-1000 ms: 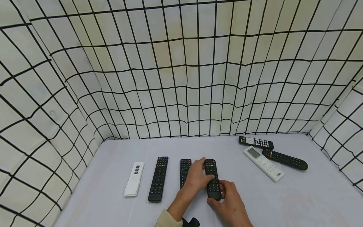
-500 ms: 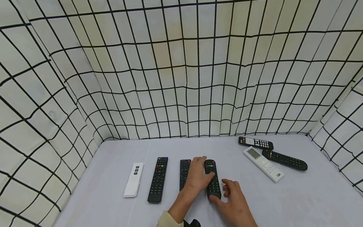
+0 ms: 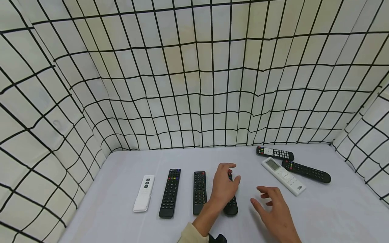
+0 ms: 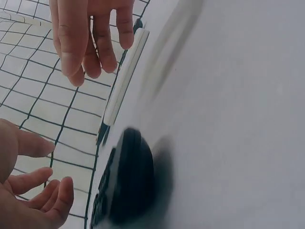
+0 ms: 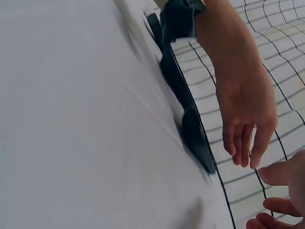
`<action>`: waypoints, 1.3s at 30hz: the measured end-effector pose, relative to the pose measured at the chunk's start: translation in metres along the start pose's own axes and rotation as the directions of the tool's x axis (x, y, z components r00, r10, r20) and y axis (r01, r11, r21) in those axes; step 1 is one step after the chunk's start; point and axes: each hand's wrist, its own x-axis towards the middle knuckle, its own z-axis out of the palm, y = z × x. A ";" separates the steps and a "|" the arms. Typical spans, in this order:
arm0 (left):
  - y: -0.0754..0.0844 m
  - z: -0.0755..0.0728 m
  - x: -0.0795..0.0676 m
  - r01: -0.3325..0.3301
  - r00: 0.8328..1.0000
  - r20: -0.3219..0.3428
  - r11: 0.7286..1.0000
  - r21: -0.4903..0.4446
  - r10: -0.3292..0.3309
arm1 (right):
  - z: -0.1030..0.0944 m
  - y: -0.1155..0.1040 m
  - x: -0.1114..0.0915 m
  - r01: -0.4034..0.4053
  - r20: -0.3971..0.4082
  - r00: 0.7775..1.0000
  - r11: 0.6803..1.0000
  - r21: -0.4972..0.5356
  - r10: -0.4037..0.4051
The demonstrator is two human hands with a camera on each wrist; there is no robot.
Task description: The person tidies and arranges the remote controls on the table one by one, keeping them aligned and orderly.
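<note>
My left hand (image 3: 223, 185) hovers with loosely bent fingers over a black remote control (image 3: 231, 206), covering its middle and most of its top end. Nothing is in its grasp. Off to the right, my right hand (image 3: 275, 211) is held above the white surface, thumb and fingers spread apart with nothing between them. Just left of the left hand lies another black remote (image 3: 199, 192). In the left wrist view, the dark end of a remote (image 4: 131, 176) sits near the left hand's fingers (image 4: 62, 202). The right wrist view shows both hands apart from the remotes.
Further left lie a long black remote (image 3: 170, 193) and a white remote (image 3: 144, 193). At the back right, a white remote with a screen (image 3: 283, 176) lies beside two black remotes, one upper (image 3: 275, 153) and one lower (image 3: 306, 171). White walls with black netting (image 3: 212, 84) enclose the table (image 3: 115, 189).
Both hands have let go of the black remote, which stays on the table. The right hand has moved away to the right; the left hand has lifted and shifted right, uncovering the neighbouring remote.
</note>
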 end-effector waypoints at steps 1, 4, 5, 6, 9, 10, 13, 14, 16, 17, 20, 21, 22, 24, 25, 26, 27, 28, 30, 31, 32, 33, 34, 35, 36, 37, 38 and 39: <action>0.002 0.003 0.000 0.001 1.000 0.008 1.000 -0.018 -0.001 | -0.004 0.004 0.001 0.000 -0.010 1.000 1.000 -0.008 0.000; 0.007 0.014 0.001 0.001 1.000 0.031 0.998 -0.068 0.002 | -0.016 0.016 0.004 -0.002 -0.056 0.998 0.999 -0.032 0.000; 0.009 0.018 0.001 0.000 0.999 0.037 0.997 -0.082 0.003 | -0.020 0.021 0.005 -0.001 -0.077 0.997 0.999 -0.042 -0.002; 0.010 0.021 0.001 -0.003 0.999 0.042 0.996 -0.091 0.007 | -0.023 0.025 0.005 0.001 -0.103 0.995 0.999 -0.051 -0.006; 0.013 0.032 0.001 0.003 0.998 0.057 0.994 -0.109 0.004 | -0.033 0.037 0.007 -0.005 -0.171 0.985 0.997 -0.073 -0.008; 0.014 0.035 0.001 0.006 0.998 0.063 0.994 -0.108 0.001 | -0.035 0.041 0.007 -0.005 -0.191 0.982 0.997 -0.078 -0.009; 0.018 0.044 0.002 0.004 0.997 0.071 0.996 -0.090 0.002 | -0.042 0.050 0.007 -0.026 -0.228 0.974 0.996 -0.089 0.005; 0.020 0.046 0.003 0.002 0.997 0.072 0.997 -0.081 0.004 | -0.044 0.053 0.008 -0.033 -0.234 0.972 0.996 -0.088 0.012; 0.022 0.051 0.004 0.001 0.997 0.077 0.998 -0.067 0.004 | -0.048 0.057 0.008 -0.060 -0.236 0.971 0.995 -0.077 0.040; 0.024 0.053 0.005 0.000 0.997 0.080 0.998 -0.061 0.005 | -0.050 0.059 0.009 -0.074 -0.235 0.970 0.995 -0.069 0.056; 0.028 0.058 0.007 0.002 0.995 0.096 0.999 -0.048 0.003 | -0.053 0.063 0.011 -0.113 -0.221 0.970 0.993 -0.046 0.100; 0.029 0.060 0.007 0.007 0.995 0.102 0.999 -0.044 -0.002 | -0.054 0.064 0.012 -0.126 -0.217 0.969 0.991 -0.044 0.114; 0.030 0.062 0.008 0.006 0.994 0.108 0.999 -0.037 -0.002 | -0.055 0.065 0.012 -0.137 -0.216 0.969 0.989 -0.046 0.124; 0.032 0.065 0.009 0.015 0.993 0.117 1.000 -0.026 -0.012 | -0.057 0.068 0.013 -0.152 -0.213 0.967 0.987 -0.050 0.138; 0.033 0.067 0.009 0.019 0.993 0.120 1.000 -0.020 -0.016 | -0.057 0.070 0.014 -0.158 -0.213 0.966 0.986 -0.051 0.144; 0.033 0.068 0.010 0.023 0.992 0.124 1.000 -0.014 -0.021 | -0.058 0.072 0.015 -0.160 -0.213 0.966 0.986 -0.054 0.145; 0.033 0.070 0.010 0.035 0.991 0.128 0.999 -0.006 -0.033 | -0.058 0.074 0.016 -0.163 -0.211 0.966 0.985 -0.058 0.147; 0.034 0.072 0.011 0.041 0.990 0.132 0.999 0.003 -0.041 | -0.059 0.076 0.017 -0.164 -0.208 0.967 0.984 -0.062 0.148; 0.034 0.076 0.013 0.057 0.989 0.135 0.998 0.024 -0.060 | -0.061 0.081 0.019 -0.159 -0.195 0.970 0.985 -0.070 0.143; 0.034 0.078 0.014 0.061 0.989 0.135 0.997 0.039 -0.065 | -0.062 0.084 0.020 -0.154 -0.190 0.972 0.985 -0.081 0.136; 0.033 0.080 0.015 0.066 0.988 0.134 0.996 0.054 -0.073 | -0.064 0.086 0.021 -0.147 -0.183 0.975 0.985 -0.090 0.129; 0.033 0.082 0.016 0.069 0.988 0.132 0.995 0.069 -0.078 | -0.065 0.088 0.023 -0.143 -0.176 0.976 0.986 -0.090 0.126; 0.033 0.084 0.017 0.073 0.988 0.128 0.994 0.079 -0.082 | -0.066 0.089 0.024 -0.139 -0.171 0.978 0.986 -0.092 0.122; 0.033 0.086 0.018 0.075 0.989 0.123 0.993 0.091 -0.086 | -0.066 0.090 0.025 -0.136 -0.163 0.979 0.986 -0.091 0.120; 0.033 0.087 0.019 0.078 0.989 0.118 0.992 0.100 -0.089 | -0.067 0.091 0.026 -0.139 -0.157 0.980 0.986 -0.095 0.123; 0.033 0.088 0.020 0.081 0.989 0.113 0.991 0.107 -0.093 | -0.067 0.091 0.028 -0.145 -0.147 0.981 0.985 -0.094 0.130; 0.033 0.089 0.021 0.085 0.989 0.108 0.990 0.111 -0.097 | -0.067 0.091 0.029 -0.154 -0.136 0.981 0.984 -0.092 0.141; 0.033 0.089 0.021 0.089 0.989 0.105 0.989 0.114 -0.101 | -0.067 0.091 0.030 -0.166 -0.124 0.980 0.982 -0.089 0.155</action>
